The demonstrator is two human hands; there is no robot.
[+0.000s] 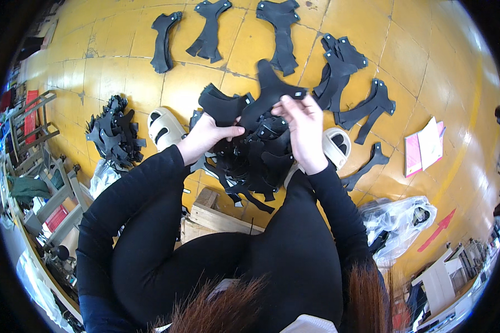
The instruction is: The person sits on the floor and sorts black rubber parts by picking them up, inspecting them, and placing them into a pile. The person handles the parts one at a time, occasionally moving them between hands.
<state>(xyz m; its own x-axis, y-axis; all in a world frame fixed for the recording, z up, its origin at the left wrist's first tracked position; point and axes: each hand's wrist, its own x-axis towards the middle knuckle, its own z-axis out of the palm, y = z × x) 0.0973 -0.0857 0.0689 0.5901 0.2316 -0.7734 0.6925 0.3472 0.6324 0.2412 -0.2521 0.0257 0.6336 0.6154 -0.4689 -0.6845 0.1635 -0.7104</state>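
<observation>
My left hand [211,136] is closed on a small stack of black cut pieces [221,105], thumb on top. A single Y-shaped black piece [272,89] with a small white label on one tip is pinched by my right hand [304,130]; its lower end reaches toward the left hand's stack. Beneath both hands, between my feet, lies a big heap of the same black pieces [255,166], partly hidden by my hands. Many of these carry small white labels.
Sorted stacks of black pieces [279,33] lie in an arc on the yellow tiled floor [200,80]. Another heap [115,136] is at left. Beige clogs [166,129] flank the middle heap. A pink pad with paper [423,147] and a clear plastic bag [397,222] lie at right.
</observation>
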